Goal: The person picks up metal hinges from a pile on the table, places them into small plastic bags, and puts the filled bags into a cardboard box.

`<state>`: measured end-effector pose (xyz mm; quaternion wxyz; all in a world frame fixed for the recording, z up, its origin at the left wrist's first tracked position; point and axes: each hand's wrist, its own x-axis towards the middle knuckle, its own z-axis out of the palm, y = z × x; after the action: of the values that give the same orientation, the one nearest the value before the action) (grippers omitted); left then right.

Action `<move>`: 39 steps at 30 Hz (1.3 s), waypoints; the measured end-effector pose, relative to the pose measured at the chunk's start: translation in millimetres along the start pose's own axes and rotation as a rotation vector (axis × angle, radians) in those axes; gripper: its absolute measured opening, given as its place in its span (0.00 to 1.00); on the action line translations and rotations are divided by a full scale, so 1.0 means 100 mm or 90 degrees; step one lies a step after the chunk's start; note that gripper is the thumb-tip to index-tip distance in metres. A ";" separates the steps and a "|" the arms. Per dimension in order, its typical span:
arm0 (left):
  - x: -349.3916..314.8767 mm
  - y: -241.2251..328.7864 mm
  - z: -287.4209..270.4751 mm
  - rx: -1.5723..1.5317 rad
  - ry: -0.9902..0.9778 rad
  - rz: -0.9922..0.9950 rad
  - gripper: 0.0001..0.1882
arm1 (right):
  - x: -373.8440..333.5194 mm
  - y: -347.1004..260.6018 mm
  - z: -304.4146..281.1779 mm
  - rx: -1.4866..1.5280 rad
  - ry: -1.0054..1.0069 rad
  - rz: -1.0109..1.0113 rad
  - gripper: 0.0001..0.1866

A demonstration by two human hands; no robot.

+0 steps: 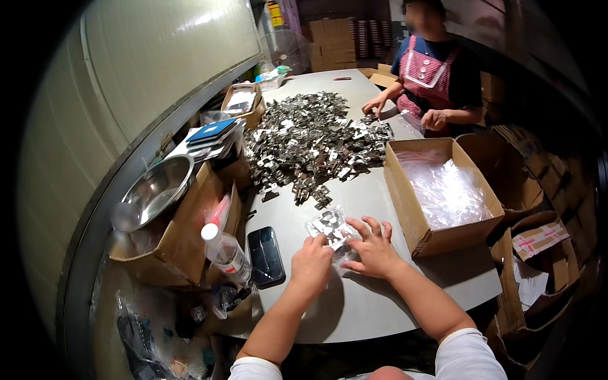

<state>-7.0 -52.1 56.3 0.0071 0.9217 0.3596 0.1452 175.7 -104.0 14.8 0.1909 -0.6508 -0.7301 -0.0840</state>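
A small clear plastic bag [330, 224] with shiny metal pieces in it lies near the front of the table. My left hand [311, 266] is closed at the bag's left edge, its fingers bent onto the plastic. At the right side of the bag is my right hand [373, 248], its fingers spread and the thumb by the bag's loose lower end. Beyond both hands spreads a wide heap of small metal fittings, like hinges [316, 142]. Part of the bag is hidden under my fingers.
On the right stands a cardboard box [423, 244] of clear bags. To the left are a phone [266, 256], a plastic bottle [226, 253], and a metal bowl [161, 187] on a carton. Across the table, a person in a checked apron [425, 73] has one hand at the heap.
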 end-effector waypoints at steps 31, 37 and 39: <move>-0.01 0.15 -0.11 -0.430 0.424 0.248 0.22 | -0.07 -0.28 -0.89 0.189 0.301 -0.124 0.06; -0.03 0.21 -0.10 -0.403 0.378 0.194 0.25 | -0.12 -0.26 -0.86 0.087 0.259 -0.134 0.04; -0.02 0.23 -0.07 -0.404 0.356 0.179 0.25 | -0.13 -0.23 -0.83 0.063 0.270 -0.134 0.04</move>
<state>4.8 -70.9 65.4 0.1722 0.8391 0.1568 0.4916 168.5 -150.1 88.7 0.3616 -0.5287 -0.7407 -0.2025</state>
